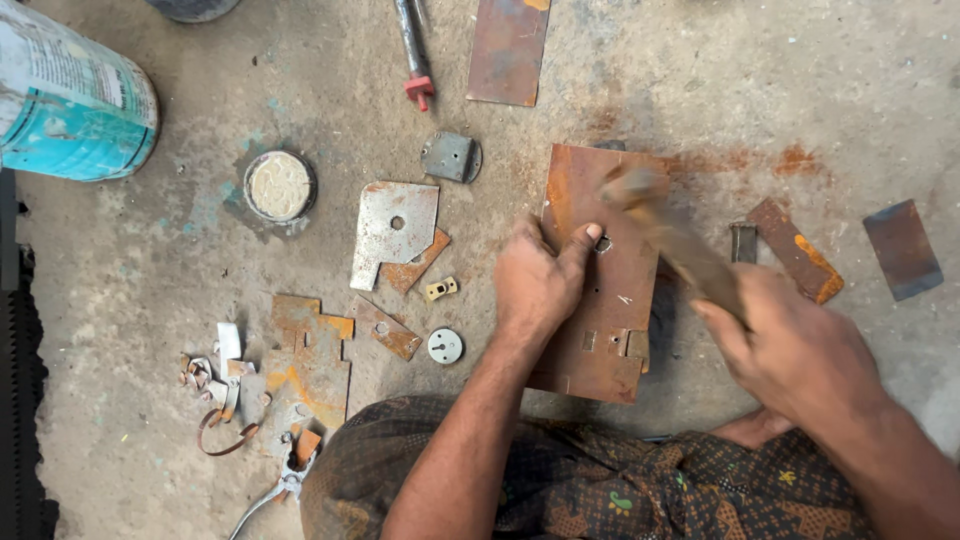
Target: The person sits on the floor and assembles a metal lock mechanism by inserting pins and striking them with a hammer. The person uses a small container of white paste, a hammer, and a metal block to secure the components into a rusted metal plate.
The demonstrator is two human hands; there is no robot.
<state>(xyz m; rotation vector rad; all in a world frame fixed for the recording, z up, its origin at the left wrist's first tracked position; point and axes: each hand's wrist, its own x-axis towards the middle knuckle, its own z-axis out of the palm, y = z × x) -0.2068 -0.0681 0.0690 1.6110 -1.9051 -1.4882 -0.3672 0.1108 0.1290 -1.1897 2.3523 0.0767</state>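
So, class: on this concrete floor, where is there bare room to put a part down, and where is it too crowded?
Bare floor lies at the lower left, below the turquoise paint can and left of the small bent metal scraps, and at the upper right beyond the dark rectangular plate. It is crowded between the round tin lid and the rusty lock case.

Soft, even daylight fills the floor, bright enough to show every rust stain, with no harsh glare. Shadows are faint and short; a darker patch sits just right of the rusty metal plate (pixel 598 280), under the right hand (pixel 790 350). The hammer (pixel 668 232) is smeared by motion blur, its head a brown streak. The left hand (pixel 540 285) and the scattered metal pieces look sharp. The paint can (pixel 70 105) at the corner bulges slightly from lens distortion.
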